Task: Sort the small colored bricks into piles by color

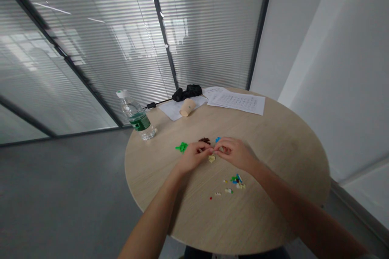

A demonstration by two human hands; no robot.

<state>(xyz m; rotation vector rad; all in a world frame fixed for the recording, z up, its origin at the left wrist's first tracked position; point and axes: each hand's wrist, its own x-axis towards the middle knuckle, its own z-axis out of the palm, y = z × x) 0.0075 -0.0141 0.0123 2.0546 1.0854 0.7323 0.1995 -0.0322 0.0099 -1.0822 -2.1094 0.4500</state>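
Note:
My left hand (pixel 196 154) and my right hand (pixel 232 150) meet over the middle of the round table, fingertips pinched close together. Whatever sits between the fingertips is too small and too covered to make out. Just below them lies a pale yellow piece (pixel 212 158). Dark brown pieces (pixel 204 141) lie beyond my left hand, and a bright green cluster of pieces (pixel 182 147) is to its left. Blue pieces (pixel 218 139) peek out behind my right hand. Nearer to me is a loose group of small building pieces (pixel 237 179) in several colours, with a tiny red piece (pixel 210 198) apart from them.
A water bottle (pixel 138 119) stands at the table's left edge. A paper cup (pixel 187 107) lies on its side by a folded black umbrella (pixel 187 92). Printed sheets (pixel 240 102) lie at the back. The wooden tabletop (pixel 282 149) has a curved edge near the white wall.

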